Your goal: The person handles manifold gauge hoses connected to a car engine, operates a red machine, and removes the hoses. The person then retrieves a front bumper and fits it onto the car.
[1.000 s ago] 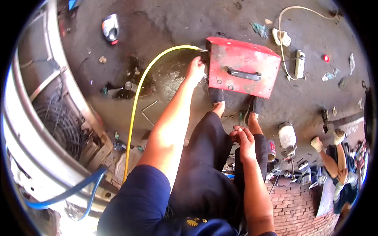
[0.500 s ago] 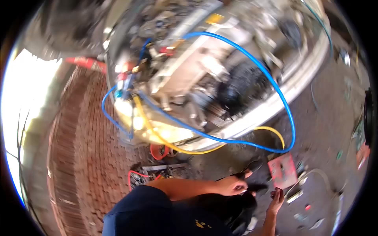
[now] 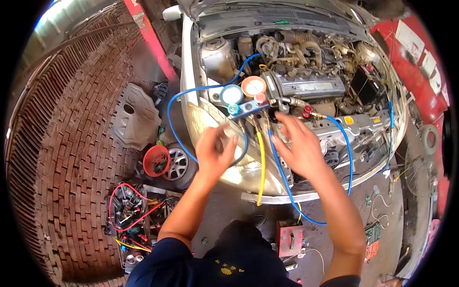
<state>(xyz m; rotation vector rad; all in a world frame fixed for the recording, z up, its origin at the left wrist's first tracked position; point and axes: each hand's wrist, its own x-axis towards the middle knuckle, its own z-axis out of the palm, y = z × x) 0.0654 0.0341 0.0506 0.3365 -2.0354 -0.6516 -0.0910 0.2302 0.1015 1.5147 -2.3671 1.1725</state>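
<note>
A manifold gauge set with a blue valve body (image 3: 248,109), a blue-rimmed gauge (image 3: 232,94) and a red-rimmed gauge (image 3: 253,86) rests at the headlight corner of a car's open engine bay. My left hand (image 3: 216,149) hovers over the headlight (image 3: 229,168), thumb and fingers apart, holding nothing visible. Beyond the valve body's other end, my right hand (image 3: 300,146) is open with spread fingers. Between the hands hang a yellow hose (image 3: 261,167) and a blue hose (image 3: 278,168). Another blue hose (image 3: 170,112) loops left and passes behind my left hand.
The engine (image 3: 311,86) lies beyond my hands, with a red-capped coupler (image 3: 307,112) on a blue hose. A red box (image 3: 289,239) stands on the floor. At left are a wheel (image 3: 177,164), a red bowl (image 3: 156,160) and a pile of tools (image 3: 131,208).
My view has swung round and now shows the car's front and engine bay upright. Both hands have risen from low near my body to either side of the gauge set.
</note>
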